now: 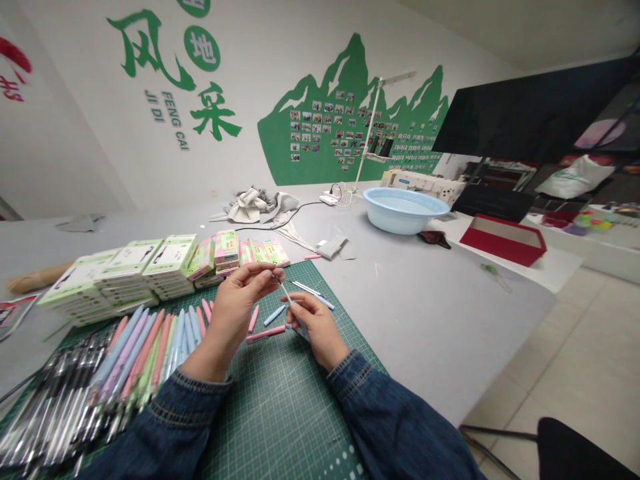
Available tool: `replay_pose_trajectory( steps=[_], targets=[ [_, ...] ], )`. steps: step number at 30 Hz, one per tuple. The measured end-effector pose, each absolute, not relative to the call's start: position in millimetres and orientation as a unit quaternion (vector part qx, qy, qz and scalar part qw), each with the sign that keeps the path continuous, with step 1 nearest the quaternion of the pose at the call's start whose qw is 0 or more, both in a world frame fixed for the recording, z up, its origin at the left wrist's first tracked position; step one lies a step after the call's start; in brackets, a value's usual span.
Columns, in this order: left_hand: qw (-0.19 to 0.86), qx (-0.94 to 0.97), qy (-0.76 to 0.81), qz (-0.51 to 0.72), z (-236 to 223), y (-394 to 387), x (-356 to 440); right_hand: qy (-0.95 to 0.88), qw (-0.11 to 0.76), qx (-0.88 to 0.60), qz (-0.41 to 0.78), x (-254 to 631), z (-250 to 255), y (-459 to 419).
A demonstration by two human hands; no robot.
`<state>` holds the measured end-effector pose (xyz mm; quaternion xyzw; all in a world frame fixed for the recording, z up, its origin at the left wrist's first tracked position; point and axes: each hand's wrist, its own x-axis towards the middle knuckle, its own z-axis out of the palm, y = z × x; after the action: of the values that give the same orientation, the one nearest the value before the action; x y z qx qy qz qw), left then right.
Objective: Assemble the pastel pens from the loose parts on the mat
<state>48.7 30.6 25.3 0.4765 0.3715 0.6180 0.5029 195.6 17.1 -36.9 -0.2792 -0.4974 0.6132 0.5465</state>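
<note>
A thin pale pen refill (285, 290) slants between my two hands above the cutting mat. My left hand (240, 297) pinches its upper end between thumb and fingers. My right hand (316, 327) is closed around the lower end, along with a blue-grey pen barrel (302, 329) mostly hidden by the fingers. Beneath and around them lie a pink pen barrel (267, 333), a short pink piece (254, 319), a short blue piece (275, 315) and some slim refills (307, 288) beside another blue part (326, 303).
Left on the green cutting mat (280, 413) lie many pastel pens (150, 347) and clear pens with black parts (55, 393). Stacked boxes (170, 260) stand behind them. Farther back are cloth scraps (257, 205), a blue basin (400, 210) and a red box (503, 240).
</note>
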Motion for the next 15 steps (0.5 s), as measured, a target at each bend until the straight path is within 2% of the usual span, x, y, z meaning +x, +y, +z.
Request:
replay_pose_trajectory(
  steps=[15],
  targets=[
    [0.488, 0.481, 0.386, 0.618, 28.9, 27.4, 51.0, -0.507, 0.539, -0.286, 0.609, 194.5, -37.0, 16.9]
  ],
)
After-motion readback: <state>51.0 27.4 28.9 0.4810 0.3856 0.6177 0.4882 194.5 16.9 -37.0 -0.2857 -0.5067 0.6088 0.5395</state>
